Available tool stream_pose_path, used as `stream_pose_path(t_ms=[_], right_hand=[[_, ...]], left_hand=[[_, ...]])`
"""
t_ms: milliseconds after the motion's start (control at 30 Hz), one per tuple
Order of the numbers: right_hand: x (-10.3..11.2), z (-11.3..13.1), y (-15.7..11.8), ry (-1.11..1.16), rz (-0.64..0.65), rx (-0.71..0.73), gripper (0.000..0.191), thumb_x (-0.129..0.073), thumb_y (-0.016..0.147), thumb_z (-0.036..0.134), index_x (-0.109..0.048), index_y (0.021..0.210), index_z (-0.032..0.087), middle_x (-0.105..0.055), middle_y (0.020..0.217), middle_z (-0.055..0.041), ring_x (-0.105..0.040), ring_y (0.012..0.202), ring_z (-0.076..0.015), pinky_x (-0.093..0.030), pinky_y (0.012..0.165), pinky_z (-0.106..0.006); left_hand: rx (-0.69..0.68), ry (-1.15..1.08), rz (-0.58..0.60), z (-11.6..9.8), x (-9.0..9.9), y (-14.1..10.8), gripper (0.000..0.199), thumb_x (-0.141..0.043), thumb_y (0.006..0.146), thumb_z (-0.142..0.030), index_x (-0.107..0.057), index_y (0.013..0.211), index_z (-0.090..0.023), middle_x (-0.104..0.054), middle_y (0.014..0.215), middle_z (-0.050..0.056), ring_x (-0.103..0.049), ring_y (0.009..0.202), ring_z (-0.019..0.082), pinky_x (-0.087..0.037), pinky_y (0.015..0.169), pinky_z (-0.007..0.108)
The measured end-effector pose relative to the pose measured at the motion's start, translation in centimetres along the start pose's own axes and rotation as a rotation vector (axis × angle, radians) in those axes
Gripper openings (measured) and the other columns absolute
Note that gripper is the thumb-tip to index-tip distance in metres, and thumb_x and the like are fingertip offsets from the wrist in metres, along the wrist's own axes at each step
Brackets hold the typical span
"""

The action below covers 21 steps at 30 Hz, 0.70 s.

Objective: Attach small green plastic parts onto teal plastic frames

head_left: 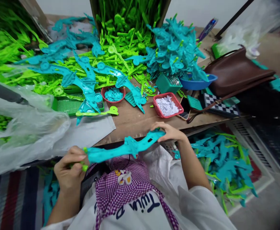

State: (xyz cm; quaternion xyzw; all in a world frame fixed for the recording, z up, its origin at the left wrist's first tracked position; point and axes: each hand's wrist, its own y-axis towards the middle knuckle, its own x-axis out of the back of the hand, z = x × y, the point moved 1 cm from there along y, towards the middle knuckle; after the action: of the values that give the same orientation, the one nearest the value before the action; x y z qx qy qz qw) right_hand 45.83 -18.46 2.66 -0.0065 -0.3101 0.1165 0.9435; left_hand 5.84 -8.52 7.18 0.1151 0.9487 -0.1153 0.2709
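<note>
A long turquoise plastic part (130, 147) with a moulded middle and a slot near its right end is held level in front of my apron, between both hands. My left hand (70, 167) is closed at its left end, where small lime-green bits (84, 167) show beside the fingers. How these bits join the part is hidden. The fingers and thumb of my right hand (170, 131) pinch the other end. Ahead of the hands, on the table (130, 124), lie similar turquoise parts (132, 91) and a lime-green lever-like piece (99, 113).
A red basket of white pieces (168, 106), a red bowl of turquoise discs (113, 95) and a green tray (68, 106) line the near table. Behind are lime-green heaps (127, 41) and a turquoise pile (175, 48). A brown bag (238, 72) sits right; a filled crate (269, 182) stands below.
</note>
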Motion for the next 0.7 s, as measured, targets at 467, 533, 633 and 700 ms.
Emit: stream_pose_path(t_ms=[467, 533, 633, 700], right_hand=[[20.4, 1.3, 2.1, -0.385, -1.374, -0.125, 0.054, -0.075, 0.07, 0.057, -0.07, 0.104, 0.015, -0.067, 0.106, -0.0162, -0.062, 0.106, -0.0334, -0.043, 0.094, -0.056], [23.7, 1.6, 5.1, -0.522, -1.345, -0.189, 0.055, -0.065, 0.079, 0.059, -0.068, 0.106, 0.012, -0.063, 0.114, -0.0182, -0.059, 0.111, -0.0348, -0.039, 0.095, -0.062], [25.9, 2.4, 8.5, -0.637, -1.144, 0.009, 0.052, -0.045, 0.093, 0.056, -0.065, 0.116, 0.013, -0.056, 0.129, -0.0179, -0.053, 0.121, -0.0334, -0.037, 0.098, -0.061], [25.3, 3.3, 10.3, -0.64, -1.0, 0.122, 0.051, -0.039, 0.097, 0.053, -0.062, 0.122, 0.015, -0.052, 0.134, -0.0167, -0.05, 0.126, -0.0327, -0.039, 0.099, -0.059]], left_hand=[[0.546, -0.532, -0.234, 1.0, 0.1, 2.3, 0.023, -0.038, 0.098, -0.016, -0.054, 0.083, -0.013, -0.044, 0.074, -0.001, -0.035, 0.04, -0.001, -0.019, 0.026, 0.006], [0.699, -0.606, -0.316, 2.1, 0.5, 2.4, 0.023, -0.033, 0.099, -0.015, -0.052, 0.087, -0.013, -0.045, 0.077, 0.0, -0.04, 0.044, -0.002, -0.023, 0.029, 0.003], [0.776, -0.662, -0.408, 3.4, 1.5, 2.0, 0.017, -0.035, 0.096, -0.013, -0.052, 0.093, -0.014, -0.045, 0.079, 0.001, -0.043, 0.048, -0.001, -0.029, 0.033, 0.002], [0.773, -0.687, -0.45, 3.9, 2.3, 1.5, 0.017, -0.035, 0.095, -0.013, -0.052, 0.097, -0.014, -0.046, 0.079, 0.001, -0.044, 0.049, 0.0, -0.033, 0.034, 0.002]])
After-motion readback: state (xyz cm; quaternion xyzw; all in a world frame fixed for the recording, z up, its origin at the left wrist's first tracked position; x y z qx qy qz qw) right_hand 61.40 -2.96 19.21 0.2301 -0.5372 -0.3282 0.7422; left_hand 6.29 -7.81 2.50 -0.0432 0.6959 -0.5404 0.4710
